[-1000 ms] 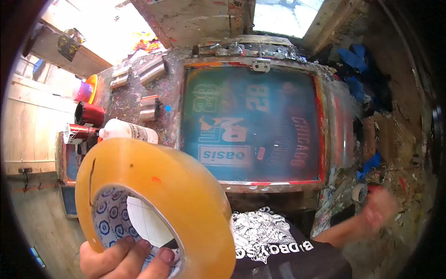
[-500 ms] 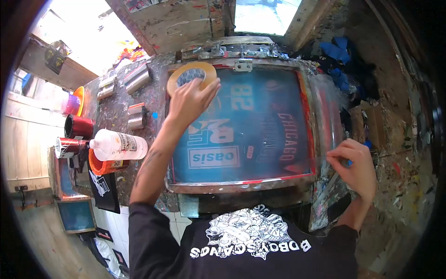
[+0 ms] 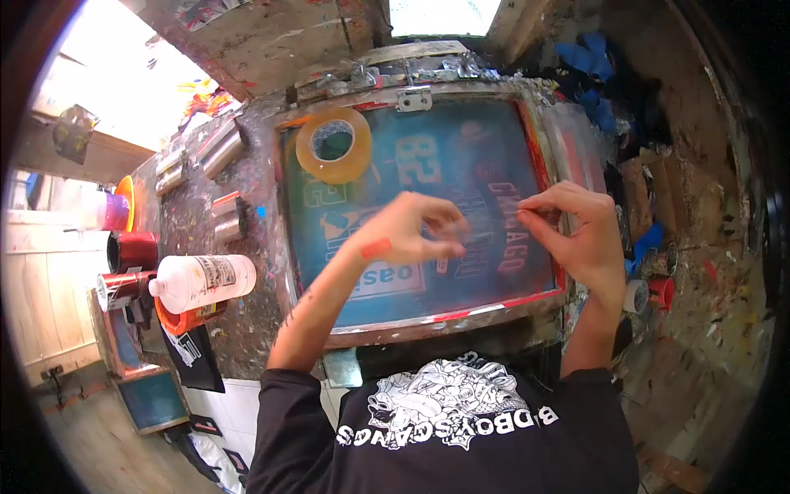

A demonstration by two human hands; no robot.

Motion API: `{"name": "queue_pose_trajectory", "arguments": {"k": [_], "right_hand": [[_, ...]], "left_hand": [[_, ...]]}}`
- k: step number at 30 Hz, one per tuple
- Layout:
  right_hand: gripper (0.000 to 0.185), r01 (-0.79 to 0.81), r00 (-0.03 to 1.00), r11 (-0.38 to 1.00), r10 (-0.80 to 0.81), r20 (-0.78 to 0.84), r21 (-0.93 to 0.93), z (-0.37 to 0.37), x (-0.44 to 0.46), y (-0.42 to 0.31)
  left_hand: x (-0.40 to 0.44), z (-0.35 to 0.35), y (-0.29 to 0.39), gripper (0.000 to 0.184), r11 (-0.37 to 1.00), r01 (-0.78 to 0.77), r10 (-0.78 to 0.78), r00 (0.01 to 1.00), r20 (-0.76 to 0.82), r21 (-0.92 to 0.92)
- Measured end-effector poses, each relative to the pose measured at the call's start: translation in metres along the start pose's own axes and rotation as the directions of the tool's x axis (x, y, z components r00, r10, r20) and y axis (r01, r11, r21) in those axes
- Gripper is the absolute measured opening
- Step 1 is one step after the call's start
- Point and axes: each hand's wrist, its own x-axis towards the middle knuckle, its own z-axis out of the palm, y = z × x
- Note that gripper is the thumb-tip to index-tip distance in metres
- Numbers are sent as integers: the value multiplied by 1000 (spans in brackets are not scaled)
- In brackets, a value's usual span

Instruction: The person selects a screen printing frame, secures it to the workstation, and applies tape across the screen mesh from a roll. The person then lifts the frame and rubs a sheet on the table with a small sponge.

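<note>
A silk-screen frame point(image 3: 288, 222) lies in front of me, its blue-green mesh carrying several pale designs and letters. On its upper left part rests a roll of clear tape point(image 3: 355, 148), with neither hand on it. My left hand point(image 3: 405, 230) hovers over the middle of the mesh, somewhat blurred, with thumb and fingers apart. Over the frame's right side, my right hand point(image 3: 576, 235) pinches thumb and forefinger together. What sits in that pinch is too thin or clear to make out.
Left of the screen, a white plastic bottle point(image 3: 206, 282) lies across an orange container point(image 3: 177, 319). Red cans point(image 3: 132, 251) stand beyond it. Several squeegees point(image 3: 222, 148) rest on the paint-stained table. A metal hinge clamp point(image 3: 414, 99) holds the frame's far edge.
My left hand has let go of the tape roll and come down and right over the mesh. My right hand has moved up and left, still pinching. The view has shifted slightly.
</note>
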Motion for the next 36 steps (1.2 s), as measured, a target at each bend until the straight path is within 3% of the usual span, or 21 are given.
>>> {"name": "queue_pose_trajectory", "arguments": {"k": [1, 3, 4, 5, 6, 7, 9, 11, 12, 13, 14, 15, 17, 20, 25, 32, 36], "right_hand": [[8, -14, 1000, 1000, 14, -1, -2, 3, -11, 13], [6, -428, 894, 852, 449, 0, 301, 14, -41, 36], [6, -433, 891, 850, 454, 1, 301, 23, -56, 45], [7, -496, 839, 762, 544, 4, 417, 33, -73, 52], [8, -542, 778, 656, 628, 18, 525, 43, -87, 57], [8, -545, 774, 651, 633, 17, 528, 55, -99, 58], [10, -590, 693, 502, 717, 77, 632, 76, -114, 52], [11, -685, 647, 492, 750, 138, 537, 87, -118, 44], [14, -661, 667, 493, 731, 141, 566, 99, -123, 47], [14, -662, 665, 492, 733, 142, 565, 101, -120, 43], [15, -705, 630, 424, 742, 228, 569, 104, -116, 40], [17, -746, 591, 355, 743, 314, 564, 105, -115, 38], [22, -752, 594, 366, 737, 322, 548, 113, -117, 42], [24, -803, 572, 409, 733, 369, 434, 117, -117, 45], [37, -800, 598, 537, 752, 277, 269, 122, -114, 38], [45, -824, 567, 534, 773, 285, 190, 118, -104, 32], [49, -841, 539, 522, 788, 297, 141, 120, -102, 32]], "left_hand": [[1, -6, 1, 34, 996, 72, -67, 994, 86, -58], [7, -20, -18, 23, 959, 221, -176, 956, 233, -180], [11, -24, -19, 20, 964, 199, -157, 961, 227, -175], [15, -27, -20, 17, 969, 177, -137, 966, 220, -170], [22, -30, -25, 17, 947, 258, -211, 949, 236, -190], [29, -33, -31, 17, 919, 336, -281, 925, 254, -207], [41, -35, -43, 21, 934, 268, -200, 941, 274, -235], [55, -35, -43, 24, 960, 279, -266, 913, 310, 4], [61, -36, -45, 24, 961, 278, -265, 912, 313, 3], [66, -36, -49, 24, 959, 254, -281, 901, 329, 123], [69, -35, -52, 24, 944, 226, -299, 891, 342, 239], [70, -34, -55, 24, 945, 229, -300, 891, 341, 235], [71, -32, -61, 21, 913, 138, -239, 943, 231, 384], [71, -23, -83, 22, 957, 51, -105, 979, 176, 285], [63, -12, -87, 22, 965, 178, -192, 980, 55, 190], [64, -7, -87, 37, 967, 232, -232, 973, -12, 105], [65, -4, -89, 37, 962, 244, -244, 970, -19, 119]]}}
